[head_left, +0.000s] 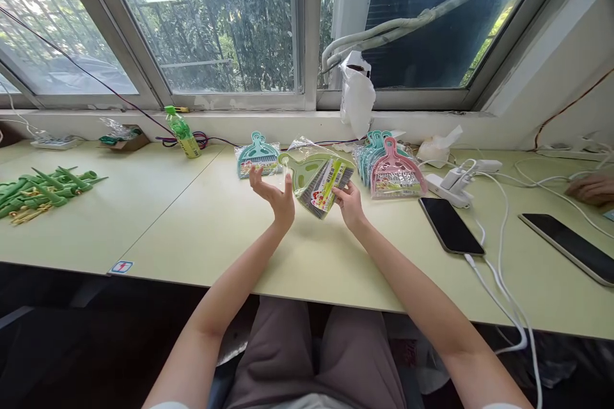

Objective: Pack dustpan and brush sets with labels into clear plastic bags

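A green mini dustpan and brush set point(307, 172) with grey bristles and a yellow printed label is held tilted above the table. My right hand point(350, 206) grips its lower right edge between thumb and fingers. Clear plastic film shows around the set. Beside its handle end, my left hand point(275, 197) is open, fingers spread and thumb up; whether the thumb touches the film I cannot tell. Behind my left hand lies a teal wrapped dustpan set point(258, 154). To the right are a pink wrapped set point(396, 172) and several teal sets point(368, 160) grouped together.
A green-capped bottle point(183, 133) stands by the window sill. Green plastic pieces point(45, 192) are heaped at the left. On the right lie two phones, one a black phone point(451, 225), a power strip point(449, 188) and white cables. Another person's hand point(592, 189) is at the far right.
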Demonstrator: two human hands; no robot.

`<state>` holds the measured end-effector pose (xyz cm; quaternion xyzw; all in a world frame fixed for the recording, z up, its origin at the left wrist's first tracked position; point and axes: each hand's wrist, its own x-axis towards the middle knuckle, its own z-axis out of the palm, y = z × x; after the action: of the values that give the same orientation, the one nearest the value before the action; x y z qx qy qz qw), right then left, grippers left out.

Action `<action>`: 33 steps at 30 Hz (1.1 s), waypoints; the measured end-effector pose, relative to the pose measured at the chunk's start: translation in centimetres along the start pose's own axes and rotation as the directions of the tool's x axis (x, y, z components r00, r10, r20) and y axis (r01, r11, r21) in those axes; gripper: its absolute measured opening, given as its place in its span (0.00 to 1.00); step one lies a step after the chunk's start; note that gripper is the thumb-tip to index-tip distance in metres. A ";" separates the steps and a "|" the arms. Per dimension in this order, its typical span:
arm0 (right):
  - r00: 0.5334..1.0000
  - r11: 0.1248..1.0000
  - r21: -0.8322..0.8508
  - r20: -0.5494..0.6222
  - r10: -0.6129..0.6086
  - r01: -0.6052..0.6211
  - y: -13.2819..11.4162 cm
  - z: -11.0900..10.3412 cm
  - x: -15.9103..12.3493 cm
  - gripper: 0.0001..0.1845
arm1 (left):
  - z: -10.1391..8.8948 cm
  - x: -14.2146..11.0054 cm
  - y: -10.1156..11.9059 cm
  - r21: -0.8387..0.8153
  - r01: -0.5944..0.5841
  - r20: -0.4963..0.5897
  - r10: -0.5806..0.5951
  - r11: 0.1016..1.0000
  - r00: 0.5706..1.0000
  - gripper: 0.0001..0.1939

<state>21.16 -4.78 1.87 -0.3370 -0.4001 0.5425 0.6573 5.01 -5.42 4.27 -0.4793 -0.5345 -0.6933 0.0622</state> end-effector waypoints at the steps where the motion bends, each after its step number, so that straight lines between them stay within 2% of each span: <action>1: 1.000 1.000 0.005 -0.007 -0.011 0.011 -0.1 0.0 0.0 0.21 | 0.2 0.1 -0.4 -0.029 0.076 -0.008 -0.076 0.997 0.997 0.31; 3: 0.999 0.999 0.020 -0.018 -0.027 0.027 -0.3 -0.1 0.1 0.21 | 0.7 0.0 -1.2 -0.114 0.274 0.065 -0.268 0.955 0.961 0.36; 4: 0.999 0.999 0.030 -0.022 -0.031 0.031 -0.4 -0.1 0.0 0.21 | 1.0 -0.3 -1.6 -0.164 0.391 0.149 -0.369 0.905 0.917 0.38; 5: 0.999 0.999 0.041 -0.027 -0.032 0.033 -0.4 -0.1 0.0 0.20 | 1.3 -0.6 -1.8 -0.210 0.510 0.254 -0.457 0.834 0.852 0.40; 7: 0.999 0.998 0.058 -0.037 -0.031 0.034 -0.5 -0.1 0.1 0.20 | 1.9 -1.4 -2.0 -0.260 0.707 0.492 -0.540 0.657 0.683 0.40; 9: 0.998 0.998 0.059 -0.050 -0.033 0.036 -0.4 -0.2 0.1 0.21 | 2.3 -2.2 -1.9 -0.231 0.842 0.736 -0.479 0.487 0.479 0.36; 11: 0.997 0.998 0.048 -0.067 -0.038 0.042 -0.3 -0.4 0.2 0.22 | 2.5 -3.0 -1.5 -0.152 0.917 0.888 -0.356 0.369 0.291 0.31; 12: 0.996 0.998 0.044 -0.074 -0.043 0.046 -0.2 -0.5 0.3 0.22 | 2.5 -3.2 -1.4 -0.118 0.934 0.923 -0.311 0.338 0.229 0.29; 13: 0.996 0.998 0.042 -0.077 -0.047 0.050 -0.2 -0.6 0.3 0.22 | 2.5 -3.4 -1.3 -0.093 0.941 0.937 -0.291 0.325 0.193 0.28; 16: 0.995 0.997 0.051 -0.076 -0.061 0.065 0.0 -0.9 0.6 0.22 | 2.2 -3.6 -1.0 -0.055 0.919 0.931 -0.313 0.391 0.189 0.28; 18: 0.995 0.995 0.071 -0.079 -0.068 0.074 0.1 -1.0 0.7 0.21 | 2.0 -3.5 -0.8 -0.035 0.894 0.948 -0.268 0.448 0.171 0.29; 21: 0.995 0.993 0.096 -0.082 -0.063 0.071 0.2 -1.2 0.7 0.20 | 1.7 -3.6 -0.3 -0.052 0.889 0.971 -0.184 0.456 0.151 0.29; 23: 0.995 0.994 0.092 -0.084 -0.059 0.066 0.2 -1.1 0.7 0.20 | 1.6 -3.7 -0.1 -0.050 0.891 0.972 -0.185 0.451 0.148 0.29; 25: 0.994 0.994 0.081 -0.090 -0.061 0.068 0.3 -1.0 0.6 0.20 | 1.7 -3.8 0.0 -0.055 0.897 0.960 -0.224 0.439 0.168 0.28; 29: 0.997 0.996 0.068 -0.067 -0.048 0.052 0.5 -0.5 0.2 0.20 | 2.1 -3.8 -0.2 -0.161 0.938 0.902 -0.341 0.308 0.267 0.23; 31: 0.998 0.996 0.082 -0.054 -0.034 0.039 0.5 -0.3 0.1 0.20 | 2.2 -3.6 -0.5 -0.182 0.948 0.883 -0.381 0.260 0.274 0.20; 33: 0.998 0.995 0.095 -0.055 -0.018 0.024 0.6 -0.2 0.1 0.21 | 2.3 -3.5 -0.7 -0.181 0.947 0.883 -0.381 0.265 0.275 0.20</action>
<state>21.13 -4.56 1.28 -0.3154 -0.3593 0.5449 0.6889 7.80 -4.77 1.18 -0.3661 -0.3621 -0.5407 -0.6652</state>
